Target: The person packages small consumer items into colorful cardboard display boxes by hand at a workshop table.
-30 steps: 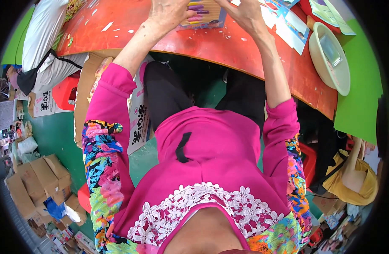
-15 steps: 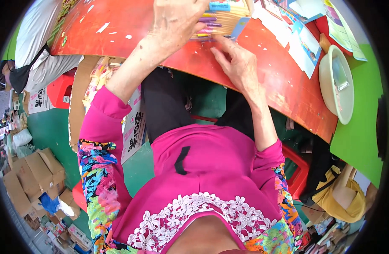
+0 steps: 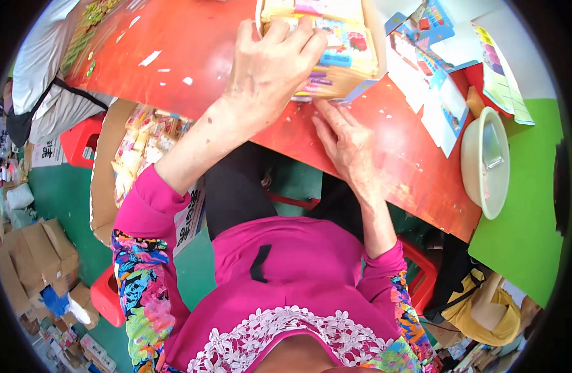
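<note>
An open box (image 3: 381, 37) filled with small wrapped packets (image 3: 354, 46) sits on the red table in front of me. The packets are cream and yellow with coloured print, packed in tight rows. My left hand (image 3: 270, 65) reaches over the box's left side, its fingers bent down onto the packets; its thumb is hidden. At the near edge of the box is my right hand (image 3: 348, 146), fingers loosely stretched, the fingertips touching a blue flap (image 3: 359, 92) or right beside it. Its thumb stands apart from the index finger.
Flattened printed cartons (image 3: 432, 81) lie right of the box on the red table (image 3: 193, 37). A pale plastic basin (image 3: 485, 161) stands at the table's right edge. Below its left edge is a cardboard box (image 3: 102, 180) of loose packets. Red stools (image 3: 81, 140) stand on the green floor.
The scene has shifted downward in view, so more of the packet box shows. My left hand's fingers now show bent over the packets. My right hand stays at the box's near edge.
</note>
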Available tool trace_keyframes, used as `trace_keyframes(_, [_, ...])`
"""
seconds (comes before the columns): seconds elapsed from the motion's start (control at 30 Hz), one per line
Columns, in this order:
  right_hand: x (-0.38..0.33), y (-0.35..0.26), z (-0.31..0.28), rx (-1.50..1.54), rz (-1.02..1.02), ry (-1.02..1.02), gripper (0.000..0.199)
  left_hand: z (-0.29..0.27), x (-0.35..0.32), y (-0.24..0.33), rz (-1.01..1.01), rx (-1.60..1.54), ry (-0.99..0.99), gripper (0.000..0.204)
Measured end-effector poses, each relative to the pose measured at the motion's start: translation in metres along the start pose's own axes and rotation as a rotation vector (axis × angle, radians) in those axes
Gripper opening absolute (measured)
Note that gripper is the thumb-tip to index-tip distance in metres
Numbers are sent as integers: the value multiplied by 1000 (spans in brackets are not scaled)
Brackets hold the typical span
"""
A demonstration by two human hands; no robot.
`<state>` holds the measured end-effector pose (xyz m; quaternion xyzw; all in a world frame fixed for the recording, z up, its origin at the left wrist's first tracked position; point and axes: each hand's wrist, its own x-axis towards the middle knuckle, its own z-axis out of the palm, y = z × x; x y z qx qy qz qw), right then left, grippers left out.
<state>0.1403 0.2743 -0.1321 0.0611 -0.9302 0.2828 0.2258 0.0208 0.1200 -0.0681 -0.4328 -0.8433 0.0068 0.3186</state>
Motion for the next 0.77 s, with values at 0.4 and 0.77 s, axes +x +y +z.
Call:
trace_keyframes(0.4, [76, 42, -31, 891, 353, 487, 48, 10, 0, -35, -432, -1002, 437, 67])
trace_keyframes(0.77, [135, 39, -3, 1010, 240, 113, 65, 64, 31, -44, -937, -1687, 105, 86])
